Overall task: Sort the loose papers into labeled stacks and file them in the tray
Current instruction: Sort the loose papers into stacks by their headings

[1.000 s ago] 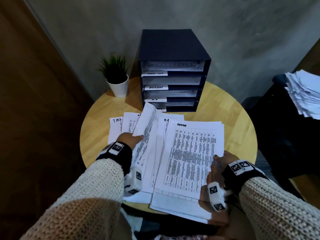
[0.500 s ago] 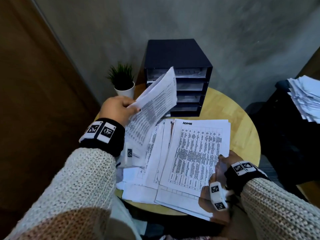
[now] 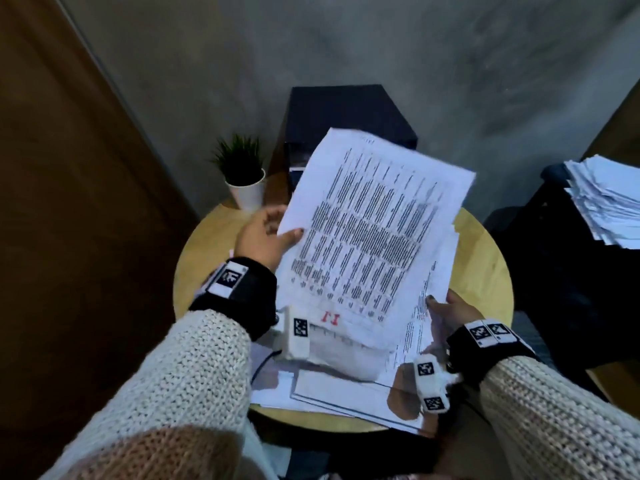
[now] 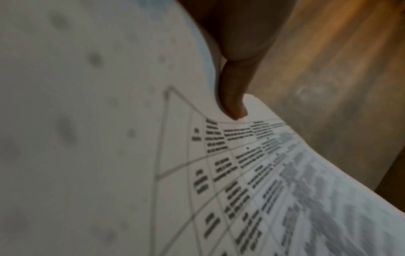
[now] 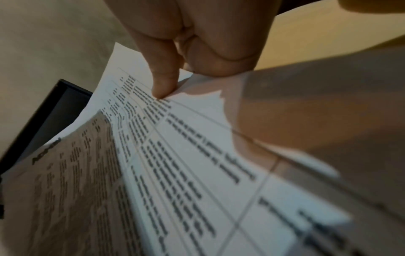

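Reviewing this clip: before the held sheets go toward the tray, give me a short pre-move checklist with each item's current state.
1. Left hand grips the lifted sheets: ok, thumb on top at their left edge.
2. Right hand holds the papers on the table: ok, fingers pinch their edge.
3. Label on the lifted sheets readable: cannot tell, only blurred red marks at the near edge.
4. Filing tray slots unobstructed: cannot tell, the lifted sheets hide its front.
5. Potted plant clear of the sheets: ok, it stands apart to their left.
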